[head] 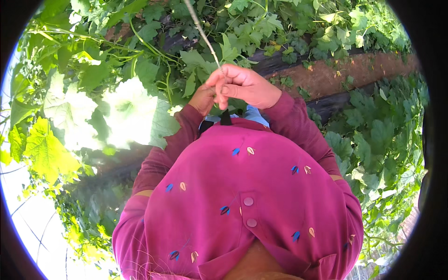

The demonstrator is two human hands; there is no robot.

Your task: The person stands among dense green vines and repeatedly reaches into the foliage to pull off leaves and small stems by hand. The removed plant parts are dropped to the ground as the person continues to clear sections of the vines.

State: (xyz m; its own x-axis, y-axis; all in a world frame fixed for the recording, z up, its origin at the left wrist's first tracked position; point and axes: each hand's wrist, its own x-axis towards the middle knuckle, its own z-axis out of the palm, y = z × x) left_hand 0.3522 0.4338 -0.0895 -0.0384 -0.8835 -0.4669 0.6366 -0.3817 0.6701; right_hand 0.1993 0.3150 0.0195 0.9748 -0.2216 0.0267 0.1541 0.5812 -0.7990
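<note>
A thin, taut, pale strand (202, 31), either twine or a dry stem, runs down from the top of the view into my right hand (249, 85). The right thumb and fingers are pinched around its lower end. Close against those fingers is my left hand (203, 99), its fingertips partly hidden behind the right hand. What the left fingers hold cannot be seen. Both hands are in front of my waist, among broad lobed leaves (196, 63) of a climbing vine.
Large sunlit leaves (129, 105) hang near my left forearm. Green vine stems (150, 47) cross at upper left. Beyond my right arm lies a bare soil strip (336, 73), bordered by dark plastic sheeting (327, 105). Dense foliage (378, 136) stands on the right.
</note>
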